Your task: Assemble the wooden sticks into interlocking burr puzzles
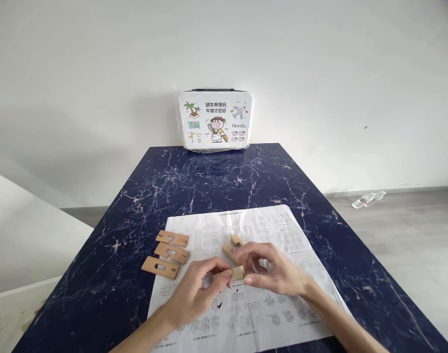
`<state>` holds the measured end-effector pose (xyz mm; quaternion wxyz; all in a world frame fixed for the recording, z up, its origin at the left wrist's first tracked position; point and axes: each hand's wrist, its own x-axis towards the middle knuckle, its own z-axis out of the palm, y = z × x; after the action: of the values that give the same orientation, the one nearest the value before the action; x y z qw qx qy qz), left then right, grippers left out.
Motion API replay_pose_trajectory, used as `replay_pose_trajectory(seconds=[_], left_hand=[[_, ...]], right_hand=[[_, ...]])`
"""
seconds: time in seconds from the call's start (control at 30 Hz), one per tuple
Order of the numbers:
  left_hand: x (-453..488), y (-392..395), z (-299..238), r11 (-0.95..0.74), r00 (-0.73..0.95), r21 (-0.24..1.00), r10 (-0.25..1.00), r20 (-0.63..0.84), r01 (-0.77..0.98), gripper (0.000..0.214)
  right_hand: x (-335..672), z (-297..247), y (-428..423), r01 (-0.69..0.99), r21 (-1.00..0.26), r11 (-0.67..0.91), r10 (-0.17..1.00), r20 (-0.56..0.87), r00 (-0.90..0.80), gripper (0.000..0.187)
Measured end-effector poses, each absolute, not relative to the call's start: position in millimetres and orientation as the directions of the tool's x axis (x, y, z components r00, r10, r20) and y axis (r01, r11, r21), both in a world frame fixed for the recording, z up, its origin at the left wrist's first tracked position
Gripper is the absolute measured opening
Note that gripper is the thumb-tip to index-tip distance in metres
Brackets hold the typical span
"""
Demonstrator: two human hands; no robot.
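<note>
Above a printed instruction sheet (194,304), my left hand (202,289) pinches one end of a small pale wooden block (238,273). The thumb and forefinger of my right hand (271,269) are at the block's other end, curled round it. Just behind my right fingers lie more pale wooden pieces (229,249), partly hidden by that hand. To the left, several flat brown wooden puzzle pieces (160,267) with cut-outs and dark numbers lie in a column, partly on the sheet.
The table (216,181) has a dark blue marbled top. A white case (216,120) with cartoon prints and plastic wrap stands at its far edge against the wall. On the floor to the right lies a clear plastic bottle (369,199).
</note>
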<state>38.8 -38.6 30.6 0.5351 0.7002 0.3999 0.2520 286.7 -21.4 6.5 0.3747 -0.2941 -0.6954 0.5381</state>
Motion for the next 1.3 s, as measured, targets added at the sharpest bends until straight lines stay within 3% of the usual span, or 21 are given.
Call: replay_pose_trajectory(seconds=[0.17,0.27,0.4,0.5,0.6,0.97,1.3], left_hand=[[40.1,-41.8,27.4,-0.174,0.556,0.935,0.830,-0.030,0.310,0.032],[37.4,-40.3,23.1,-0.311,0.473,0.881,0.873,0.118,0.356,0.028],[34.9,-33.5,17.2,-0.573,0.500,0.677,0.798,0.336,0.461,0.029],[35.7,-30.5,13.4,-0.683,0.609,0.504,0.719,0.336,0.528,0.042],[36.9,-30.6,10.7,-0.740,0.670,0.417,0.665,0.330,0.528,0.042],[34.6,-30.2,14.1,-0.697,0.588,0.506,0.710,0.388,0.508,0.018],[29.3,-28.0,11.0,-0.646,0.611,0.539,0.742,0.277,0.540,0.013]], right_hand=[[279.5,5.6,-24.4,0.063,-0.971,0.231,0.839,0.166,-0.518,0.018],[284.3,6.6,-21.9,0.025,-0.982,0.189,0.880,0.157,-0.448,0.018],[293.6,4.6,-15.0,-0.165,-0.983,0.080,0.951,0.125,-0.282,0.025],[296.0,2.3,-10.9,-0.258,-0.966,0.016,0.988,0.054,-0.142,0.032],[295.8,0.7,-9.1,-0.295,-0.955,-0.027,0.996,-0.001,-0.088,0.036],[298.3,-0.1,-7.8,-0.312,-0.948,-0.066,0.995,-0.038,-0.095,0.034],[297.6,0.3,-7.9,-0.299,-0.951,-0.075,0.994,-0.050,-0.093,0.037]])
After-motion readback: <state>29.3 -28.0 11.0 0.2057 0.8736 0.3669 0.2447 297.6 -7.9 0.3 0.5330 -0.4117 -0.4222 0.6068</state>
